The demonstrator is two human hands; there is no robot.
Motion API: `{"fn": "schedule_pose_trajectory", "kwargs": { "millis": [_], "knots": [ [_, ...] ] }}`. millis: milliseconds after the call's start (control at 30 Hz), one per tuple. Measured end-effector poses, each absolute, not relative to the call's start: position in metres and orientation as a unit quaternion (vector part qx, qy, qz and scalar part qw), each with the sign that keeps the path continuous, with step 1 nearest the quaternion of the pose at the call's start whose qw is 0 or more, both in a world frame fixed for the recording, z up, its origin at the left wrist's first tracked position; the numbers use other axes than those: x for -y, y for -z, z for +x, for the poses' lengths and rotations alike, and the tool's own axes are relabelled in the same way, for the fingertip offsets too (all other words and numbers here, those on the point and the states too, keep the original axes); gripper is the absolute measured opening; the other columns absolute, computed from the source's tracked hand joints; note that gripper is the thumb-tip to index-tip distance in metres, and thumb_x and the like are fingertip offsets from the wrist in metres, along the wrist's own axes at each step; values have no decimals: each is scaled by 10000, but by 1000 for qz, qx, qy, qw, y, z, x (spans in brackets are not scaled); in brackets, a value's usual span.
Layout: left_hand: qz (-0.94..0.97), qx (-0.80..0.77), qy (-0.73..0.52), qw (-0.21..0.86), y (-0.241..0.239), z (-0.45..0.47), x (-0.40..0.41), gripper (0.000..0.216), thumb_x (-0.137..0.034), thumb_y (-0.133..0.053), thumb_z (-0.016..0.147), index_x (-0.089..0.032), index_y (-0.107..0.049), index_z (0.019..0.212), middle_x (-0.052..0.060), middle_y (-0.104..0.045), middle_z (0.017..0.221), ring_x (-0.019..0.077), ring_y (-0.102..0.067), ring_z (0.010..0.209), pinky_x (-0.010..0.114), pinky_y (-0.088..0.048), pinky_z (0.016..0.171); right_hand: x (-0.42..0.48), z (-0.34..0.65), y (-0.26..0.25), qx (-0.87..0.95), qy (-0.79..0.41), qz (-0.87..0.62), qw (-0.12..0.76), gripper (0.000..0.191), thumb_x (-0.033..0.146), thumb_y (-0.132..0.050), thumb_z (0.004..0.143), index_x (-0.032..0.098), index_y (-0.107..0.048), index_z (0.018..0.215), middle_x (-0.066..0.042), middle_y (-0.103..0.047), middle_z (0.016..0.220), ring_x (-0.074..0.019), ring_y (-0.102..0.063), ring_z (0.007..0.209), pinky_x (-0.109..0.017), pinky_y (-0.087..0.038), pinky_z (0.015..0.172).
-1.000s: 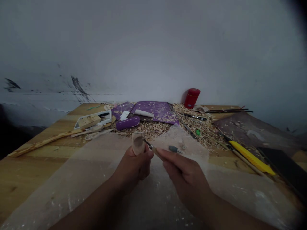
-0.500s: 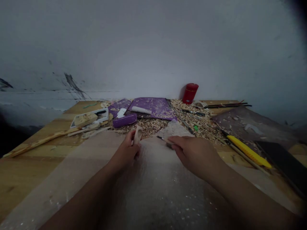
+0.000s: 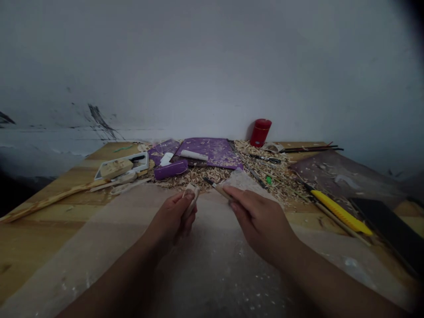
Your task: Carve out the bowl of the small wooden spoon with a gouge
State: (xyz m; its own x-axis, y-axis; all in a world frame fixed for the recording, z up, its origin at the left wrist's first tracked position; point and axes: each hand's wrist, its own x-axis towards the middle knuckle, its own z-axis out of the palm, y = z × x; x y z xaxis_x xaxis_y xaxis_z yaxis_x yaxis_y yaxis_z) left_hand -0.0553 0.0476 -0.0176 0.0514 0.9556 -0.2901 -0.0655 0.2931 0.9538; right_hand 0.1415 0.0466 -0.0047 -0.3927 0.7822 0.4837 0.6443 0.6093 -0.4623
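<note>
My left hand (image 3: 172,218) is closed round a small pale wooden piece (image 3: 192,194), whose rounded end sticks up past the thumb. My right hand (image 3: 256,216) is closed on a slim carving tool (image 3: 217,187) with a wooden handle and a dark metal tip pointing up and left. The tool's tip is apart from the wooden piece, a little to its right. Both hands hover over a translucent plastic sheet (image 3: 109,238) spread on the wooden table (image 3: 29,238).
Wood shavings (image 3: 205,174) are heaped behind the hands. Purple mats (image 3: 215,152), a purple case (image 3: 170,169), a red can (image 3: 260,132), a white tray with a wood block (image 3: 115,167), a long stick (image 3: 49,201), a yellow cutter (image 3: 339,212) and a dark board (image 3: 387,225) lie around.
Both hands dropped toward the sheet, then rose a little. The wooden piece has tilted from upright to leaning right. The tool tip has drawn away from the piece.
</note>
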Motion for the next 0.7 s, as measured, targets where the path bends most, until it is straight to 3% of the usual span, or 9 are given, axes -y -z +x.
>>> {"fn": "schedule_pose_trajectory", "kwargs": {
  "millis": [133, 333, 467, 567, 633, 700],
  "knots": [
    [445, -544, -424, 572, 13, -52, -43, 347, -460, -408, 796, -186, -407, 584, -91, -349, 312, 52, -261, 247, 180, -225, 308, -43, 139, 4, 802, -178, -426, 378, 335, 205, -434, 847, 209, -498, 1176, -49, -608, 1102, -163, -565, 971, -294, -437, 825],
    [563, -520, -371, 525, 15, -43, -30, 320, -400, -382, 831, -182, -397, 598, -68, -382, 425, 54, -316, 361, 175, -247, 369, -42, 128, 5, 704, -421, -409, 400, 260, 288, -507, 816, 232, -542, 1067, 0, -635, 900, -151, -575, 820, -254, -459, 679],
    [608, -453, -302, 578, 13, -43, -24, 179, -362, -470, 799, -184, -491, 801, -58, -435, 563, 58, -368, 452, 170, -299, 418, -43, 124, 7, 669, -472, -419, 393, 132, 231, -572, 755, 212, -592, 883, 36, -562, 719, -109, -503, 655, -214, -403, 571],
    [606, -411, -264, 628, 9, -50, -28, 343, -285, -603, 714, -226, -470, 1025, -56, -476, 654, 57, -400, 494, 159, -323, 427, -48, 126, 11, 607, -515, -447, 407, 61, 236, -596, 728, 190, -557, 719, 67, -436, 574, -76, -410, 509, -194, -328, 453],
    [587, -420, -274, 635, 8, -58, -34, 413, -239, -633, 690, -238, -452, 1061, -46, -518, 684, 60, -433, 500, 156, -334, 421, -51, 128, 15, 568, -549, -445, 422, 123, 284, -578, 747, 192, -513, 696, 82, -384, 545, -61, -359, 432, -190, -290, 390],
    [561, -448, -329, 614, 9, -64, -40, 352, -217, -638, 686, -223, -480, 1002, -34, -563, 656, 65, -461, 466, 160, -341, 402, -54, 130, 18, 551, -566, -438, 430, 162, 325, -560, 759, 197, -484, 693, 90, -365, 535, -54, -334, 383, -191, -276, 352]
  ]
}}
